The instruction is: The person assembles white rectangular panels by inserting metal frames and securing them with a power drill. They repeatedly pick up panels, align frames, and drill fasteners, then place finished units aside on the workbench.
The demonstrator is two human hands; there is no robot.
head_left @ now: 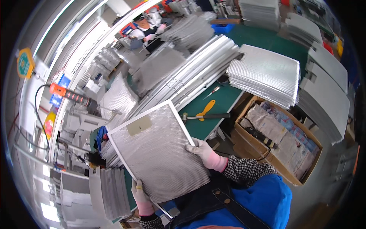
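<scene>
A rectangular silver mesh filter panel (160, 152) is tilted in front of me, with pale metal framing along its far edge and sides. The edge nearest my body shows bare mesh. My right hand (207, 155), in a white and pink glove, grips the right side with the thumb on top. Lower down on the left side, my gloved left hand (141, 196) is closed round the frame. A thin pale metal strip (162, 210) slants below the panel beside my left hand; whether it is joined to the frame I cannot tell. A greyish-tan rectangular patch (139, 126) marks the mesh near the far edge.
On the green bench (196, 128) lie a hammer (209, 116), a yellow-handled tool (206, 110) and a small screwdriver (212, 92). Long metal profiles (190, 70) are piled beyond. Mesh sheets (267, 72) are stacked at right, above an open cardboard box (280, 168). Another person (146, 32) works far off.
</scene>
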